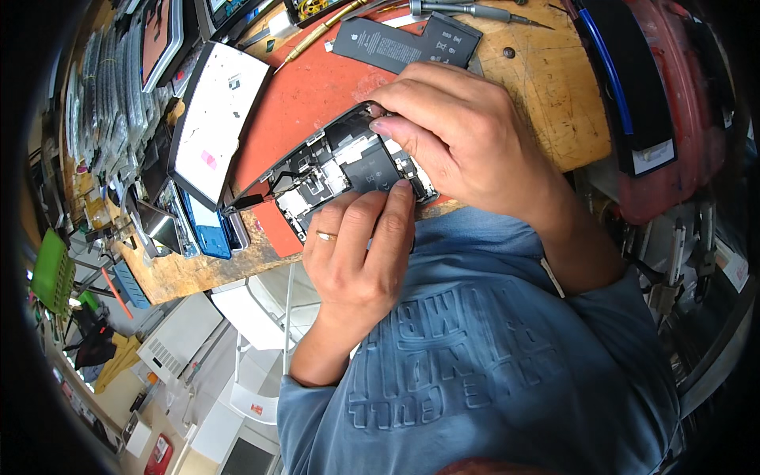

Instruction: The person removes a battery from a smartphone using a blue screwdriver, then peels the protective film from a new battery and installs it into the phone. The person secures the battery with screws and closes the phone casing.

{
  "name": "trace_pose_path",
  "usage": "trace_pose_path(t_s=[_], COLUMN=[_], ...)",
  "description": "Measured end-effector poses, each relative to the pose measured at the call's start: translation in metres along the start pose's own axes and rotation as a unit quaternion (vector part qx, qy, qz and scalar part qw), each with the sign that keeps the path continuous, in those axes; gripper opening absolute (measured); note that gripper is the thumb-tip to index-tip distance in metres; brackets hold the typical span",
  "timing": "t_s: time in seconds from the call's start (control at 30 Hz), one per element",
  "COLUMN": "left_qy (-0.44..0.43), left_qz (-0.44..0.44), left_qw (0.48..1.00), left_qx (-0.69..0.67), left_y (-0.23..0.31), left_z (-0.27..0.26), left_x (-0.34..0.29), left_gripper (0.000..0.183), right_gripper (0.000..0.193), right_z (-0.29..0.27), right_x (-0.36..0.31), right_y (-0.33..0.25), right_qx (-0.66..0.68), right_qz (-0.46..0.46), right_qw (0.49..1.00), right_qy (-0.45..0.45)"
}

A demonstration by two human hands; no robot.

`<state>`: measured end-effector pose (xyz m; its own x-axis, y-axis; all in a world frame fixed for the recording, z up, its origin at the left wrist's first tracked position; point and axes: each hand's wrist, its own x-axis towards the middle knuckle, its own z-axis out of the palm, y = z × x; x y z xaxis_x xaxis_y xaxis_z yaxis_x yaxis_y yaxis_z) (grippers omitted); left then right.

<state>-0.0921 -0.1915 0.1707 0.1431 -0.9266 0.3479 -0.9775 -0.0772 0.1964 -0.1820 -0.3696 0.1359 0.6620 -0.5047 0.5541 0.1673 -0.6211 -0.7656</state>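
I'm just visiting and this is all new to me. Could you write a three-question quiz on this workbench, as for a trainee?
1. Multiple choice: what colour is the mat? A green; B red-orange; C white.
2. True or false: the left hand wears a ring, and its fingers touch the opened phone.
3. Fill in: just beyond the right hand, a dark, flat ___ lies outside the phone.

Key: 1: B. 2: True. 3: Battery.

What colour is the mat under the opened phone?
The mat is orange-red, best seen in the head view.
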Motion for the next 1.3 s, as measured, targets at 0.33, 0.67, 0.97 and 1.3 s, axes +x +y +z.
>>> trace_pose_path(t_s=[0.33,0.67,0.97,1.3], left_qy=[-0.084,0.034,0.018,0.045], left_qz=[0.036,-0.034,-0.037,-0.077], left_qw=[0.995,0.998,0.999,0.995], left_qx=[0.041,-0.034,0.006,-0.049], left_y=[0.000,0.002,0.002,0.003], left_z=[-0.014,-0.001,0.007,0.006], left_x=[0.015,-0.003,0.013,0.009], left_gripper=[0.033,0.034,0.034,0.031], right_gripper=[0.018,0.016,0.015,0.018], right_z=[0.001,0.001,0.001,0.003], right_x=[-0.001,-0.002,-0.002,-0.004], right_y=[0.000,0.002,0.002,0.004], right_qx=[0.002,-0.001,0.000,0.003], right_qz=[0.000,-0.012,-0.007,-0.016], right_qw=[1.000,1.000,1.000,1.000], right_qy=[0.002,0.007,0.003,0.006])
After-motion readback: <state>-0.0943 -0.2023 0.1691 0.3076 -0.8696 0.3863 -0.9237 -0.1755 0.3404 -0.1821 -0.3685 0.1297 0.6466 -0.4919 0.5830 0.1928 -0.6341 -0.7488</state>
